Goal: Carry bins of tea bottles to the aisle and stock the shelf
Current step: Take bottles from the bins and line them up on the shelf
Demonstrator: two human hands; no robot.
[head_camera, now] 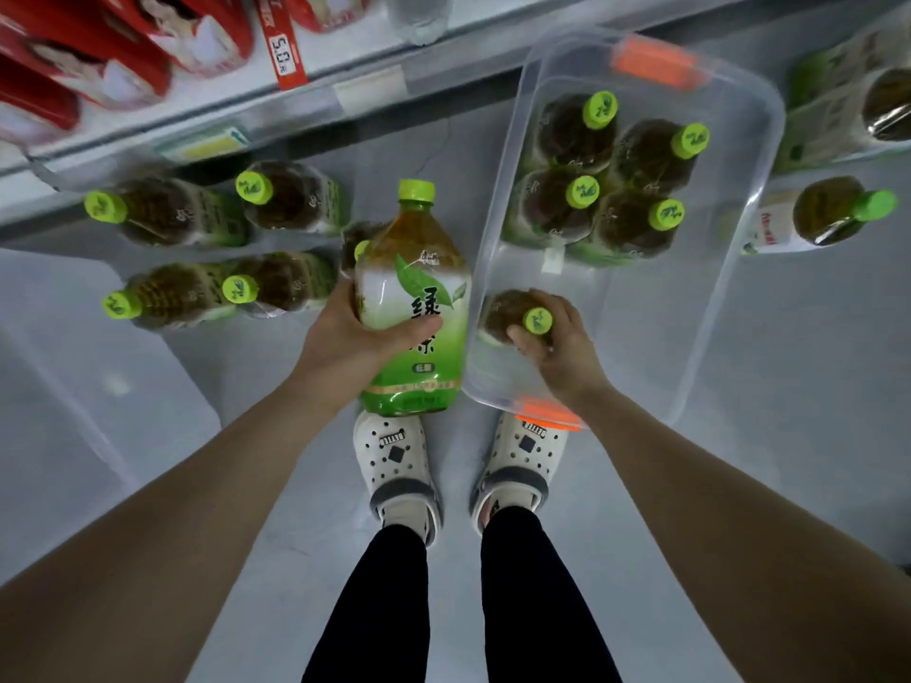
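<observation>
Stocking, I judge, is roughly half done on the head camera: shelved bottles (172,214) stand at left, and four bottles (581,192) wait upright in the clear bin (729,248). The left hand (340,337) wraps a green tea bottle (414,298) beside the bin, its long axis running away from me with the cap toward the shelf (355,61) (label up). The right hand (562,347) clutches a fifth bottle (508,313) inside the bin.

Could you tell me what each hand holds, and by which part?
Left hand: tea bottle, around its labelled middle. Right hand: second bottle in the clear bin, at its shoulder, by the cap.
</observation>
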